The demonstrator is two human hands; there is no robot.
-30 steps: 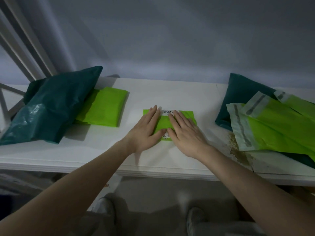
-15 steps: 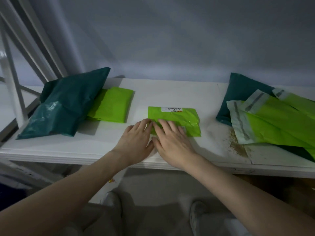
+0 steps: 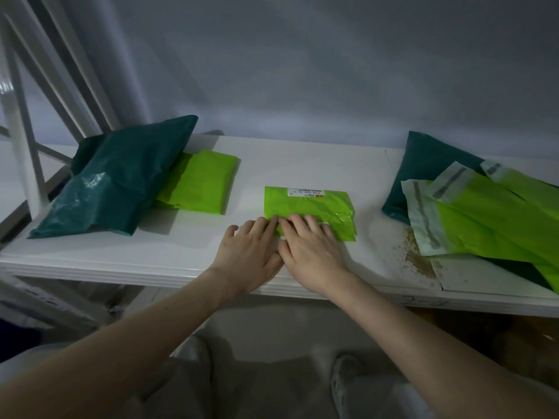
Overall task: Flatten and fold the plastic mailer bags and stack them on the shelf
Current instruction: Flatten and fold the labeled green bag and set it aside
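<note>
Both hands, left hand and right hand, have slid back toward the shelf front edge, fingers spread flat on the folded green mailer mid-shelf, its crease apparently set for stacking.

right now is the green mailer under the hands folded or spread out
Folded: the light green mailer bag is a compact rectangle with layered edges at its right; both hands press its near edge.

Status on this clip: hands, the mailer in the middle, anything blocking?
Left hand and right hand flat, fingers pressing the near edge of the folded green mailer. Mailer on the shelf, not stacked. Nothing blocking.
</note>
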